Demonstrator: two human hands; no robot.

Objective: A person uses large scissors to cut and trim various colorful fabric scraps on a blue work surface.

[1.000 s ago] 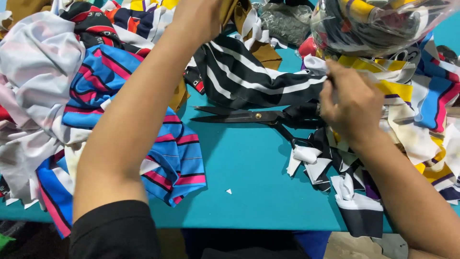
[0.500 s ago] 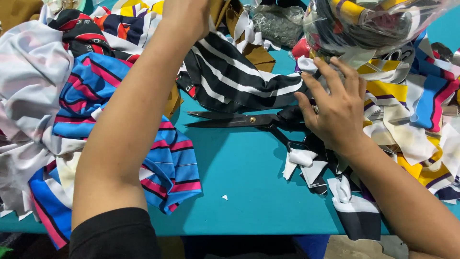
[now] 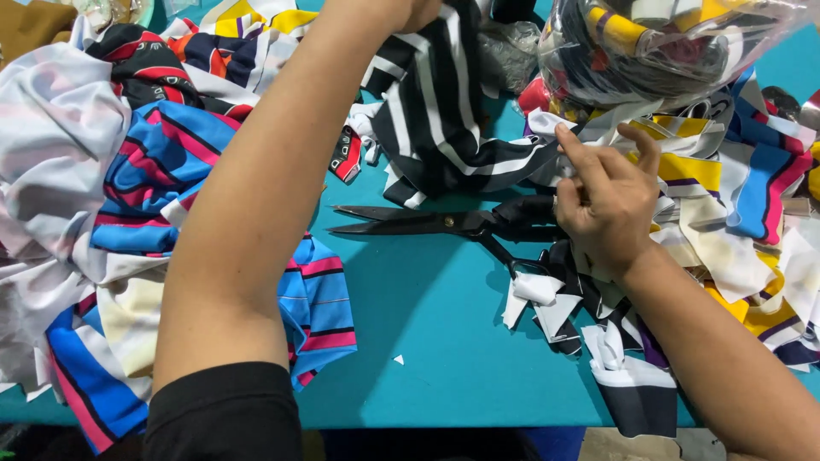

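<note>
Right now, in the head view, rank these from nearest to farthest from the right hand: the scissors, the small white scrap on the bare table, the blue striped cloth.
From the right hand:
1. Scissors, just left of it, handles beside the palm.
2. White scrap, lower left on the table.
3. Blue striped cloth, far left under the other forearm.

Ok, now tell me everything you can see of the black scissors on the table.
The black scissors are large, dark and metallic-looking all over, with a small brass-coloured pivot screw. They lie flat on the teal table, blades pointing left and parted a little. The handle loops on the right are partly hidden under black-and-white fabric scraps and the right hand, which is beside them and pinches cloth rather than the scissors. The black-and-white striped cloth hangs just above the blades. Whether the hand touches the handles cannot be told.
</note>
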